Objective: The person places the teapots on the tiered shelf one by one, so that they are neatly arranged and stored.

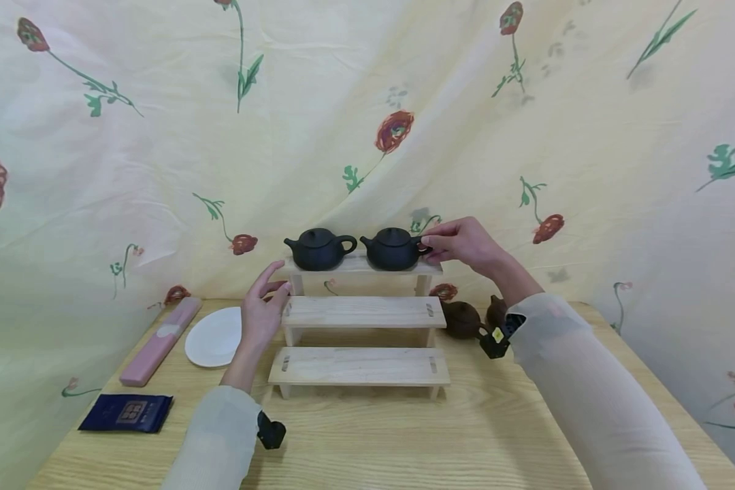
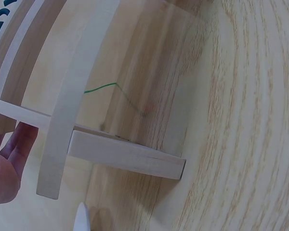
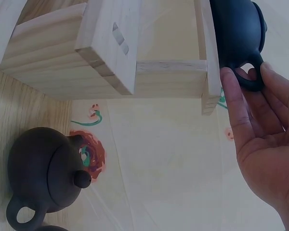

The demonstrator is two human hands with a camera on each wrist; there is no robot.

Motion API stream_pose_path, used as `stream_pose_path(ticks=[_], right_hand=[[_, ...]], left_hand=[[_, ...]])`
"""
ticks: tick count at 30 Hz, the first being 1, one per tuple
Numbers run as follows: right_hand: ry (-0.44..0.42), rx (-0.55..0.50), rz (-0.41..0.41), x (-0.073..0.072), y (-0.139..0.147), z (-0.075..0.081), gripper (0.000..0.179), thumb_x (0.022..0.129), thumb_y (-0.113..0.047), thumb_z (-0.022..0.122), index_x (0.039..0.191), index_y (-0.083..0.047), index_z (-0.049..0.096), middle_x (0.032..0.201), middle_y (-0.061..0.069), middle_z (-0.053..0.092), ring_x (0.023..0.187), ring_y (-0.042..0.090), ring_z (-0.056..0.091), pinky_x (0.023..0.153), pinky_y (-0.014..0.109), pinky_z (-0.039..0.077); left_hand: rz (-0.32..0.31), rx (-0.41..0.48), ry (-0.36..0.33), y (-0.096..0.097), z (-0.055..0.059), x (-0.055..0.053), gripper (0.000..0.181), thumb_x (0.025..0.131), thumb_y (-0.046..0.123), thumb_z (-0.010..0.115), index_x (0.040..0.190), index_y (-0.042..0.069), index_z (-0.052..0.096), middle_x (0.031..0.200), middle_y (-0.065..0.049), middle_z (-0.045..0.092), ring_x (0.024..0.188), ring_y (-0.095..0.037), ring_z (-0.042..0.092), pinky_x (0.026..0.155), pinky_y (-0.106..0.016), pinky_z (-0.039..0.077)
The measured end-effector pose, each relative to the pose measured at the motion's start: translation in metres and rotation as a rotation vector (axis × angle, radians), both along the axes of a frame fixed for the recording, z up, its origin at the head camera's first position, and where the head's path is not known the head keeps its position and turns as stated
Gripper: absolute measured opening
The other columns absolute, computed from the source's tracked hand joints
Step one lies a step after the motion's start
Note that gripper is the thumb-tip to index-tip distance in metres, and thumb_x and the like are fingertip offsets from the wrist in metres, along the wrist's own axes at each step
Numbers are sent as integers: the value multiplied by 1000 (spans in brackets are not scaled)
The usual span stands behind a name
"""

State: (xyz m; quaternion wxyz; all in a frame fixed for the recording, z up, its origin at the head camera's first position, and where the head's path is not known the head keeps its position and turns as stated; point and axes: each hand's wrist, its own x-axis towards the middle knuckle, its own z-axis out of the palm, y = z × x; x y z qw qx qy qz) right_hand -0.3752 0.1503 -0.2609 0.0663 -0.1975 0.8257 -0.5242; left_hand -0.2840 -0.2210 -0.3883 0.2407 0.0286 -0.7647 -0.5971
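Two black teapots sit side by side on the top step of a three-step wooden stand (image 1: 358, 311). My right hand (image 1: 465, 243) pinches the handle of the right teapot (image 1: 393, 249); its thumb and fingers are around that handle in the right wrist view, where the teapot (image 3: 238, 33) rests at the board's edge. The left teapot (image 1: 319, 250) stands with its handle toward the right one. At the stand's left end is my left hand (image 1: 265, 309), fingers extended against its side. In the left wrist view those fingers (image 2: 23, 142) touch the side rail, their tips partly hidden.
On the table right of the stand are a dark brown teapot (image 1: 462, 320) and another brown one (image 1: 496, 313), partly behind my right wrist. At left lie a white plate (image 1: 213, 338), a long pink case (image 1: 161, 342) and a dark blue packet (image 1: 126, 413). Flowered cloth hangs behind.
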Motion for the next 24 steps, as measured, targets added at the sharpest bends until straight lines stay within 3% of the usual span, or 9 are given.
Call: stream_pose_path(ticks=[24], right_hand=[[-35, -44, -14, 12, 1, -3, 35, 105, -12, 67, 131, 11, 67, 105, 12, 77, 85, 16, 78, 81, 31, 64]], left_hand=[[-18, 11, -19, -2, 2, 7, 46, 106, 16, 66, 149, 30, 60, 125, -18, 71, 118, -28, 66, 108, -45, 51]])
